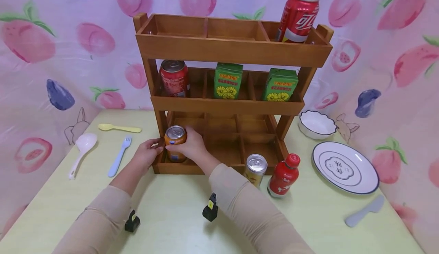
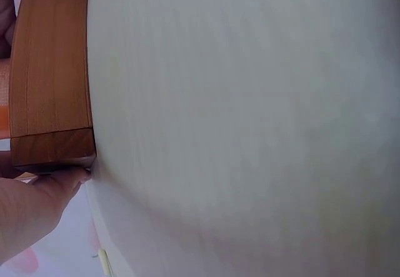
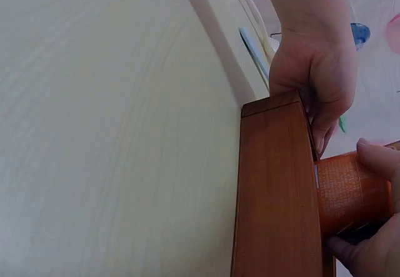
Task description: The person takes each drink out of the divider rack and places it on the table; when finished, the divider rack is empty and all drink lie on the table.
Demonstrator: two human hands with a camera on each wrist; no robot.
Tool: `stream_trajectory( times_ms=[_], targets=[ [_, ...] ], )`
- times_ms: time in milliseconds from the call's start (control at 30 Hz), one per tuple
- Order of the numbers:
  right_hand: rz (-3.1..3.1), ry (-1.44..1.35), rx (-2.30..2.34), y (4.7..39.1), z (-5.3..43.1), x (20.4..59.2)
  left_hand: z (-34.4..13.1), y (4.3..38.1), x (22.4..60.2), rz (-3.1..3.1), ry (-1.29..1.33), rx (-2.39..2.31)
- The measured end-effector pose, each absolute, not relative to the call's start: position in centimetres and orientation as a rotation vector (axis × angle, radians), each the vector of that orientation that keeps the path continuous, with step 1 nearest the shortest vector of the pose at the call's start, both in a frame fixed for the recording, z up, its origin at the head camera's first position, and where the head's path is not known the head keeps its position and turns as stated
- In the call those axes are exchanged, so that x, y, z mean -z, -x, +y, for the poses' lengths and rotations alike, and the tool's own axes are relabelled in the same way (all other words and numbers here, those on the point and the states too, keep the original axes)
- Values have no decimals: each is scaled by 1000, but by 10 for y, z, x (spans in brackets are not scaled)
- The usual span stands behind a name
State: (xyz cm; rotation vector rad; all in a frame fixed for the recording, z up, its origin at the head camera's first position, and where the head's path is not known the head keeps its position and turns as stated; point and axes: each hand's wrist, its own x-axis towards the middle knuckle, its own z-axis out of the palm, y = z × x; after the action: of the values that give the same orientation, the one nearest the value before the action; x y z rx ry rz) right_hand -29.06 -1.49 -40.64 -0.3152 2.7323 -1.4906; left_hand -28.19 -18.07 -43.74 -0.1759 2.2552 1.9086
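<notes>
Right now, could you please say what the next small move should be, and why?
I'd probably have the right hand press the orange can gently down before letting go: it sits low at front left in the wooden rack, but the front board hides its base; the left hand holds the rack.

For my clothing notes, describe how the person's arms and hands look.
The left sleeve and right sleeve are plain beige, creased, and end short of the wrists. A small black device shows by each cuff: the left device and the right device, which has a yellow patch. The left hand and right hand wear no gloves.
</notes>
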Motion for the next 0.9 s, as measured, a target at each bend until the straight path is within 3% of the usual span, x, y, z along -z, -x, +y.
stream_trajectory(
  times_ms=[233, 567, 900],
  targets=[
    [2811, 461, 1573, 275, -4, 397, -179, 281, 432, 2211, 224, -1921],
    [2643, 532, 1719, 211, 39, 362, -178, 281, 432, 2192, 224, -1946],
    [2583, 499, 1548, 173, 95, 379, -181, 281, 433, 2200, 219, -1926]
  ],
)
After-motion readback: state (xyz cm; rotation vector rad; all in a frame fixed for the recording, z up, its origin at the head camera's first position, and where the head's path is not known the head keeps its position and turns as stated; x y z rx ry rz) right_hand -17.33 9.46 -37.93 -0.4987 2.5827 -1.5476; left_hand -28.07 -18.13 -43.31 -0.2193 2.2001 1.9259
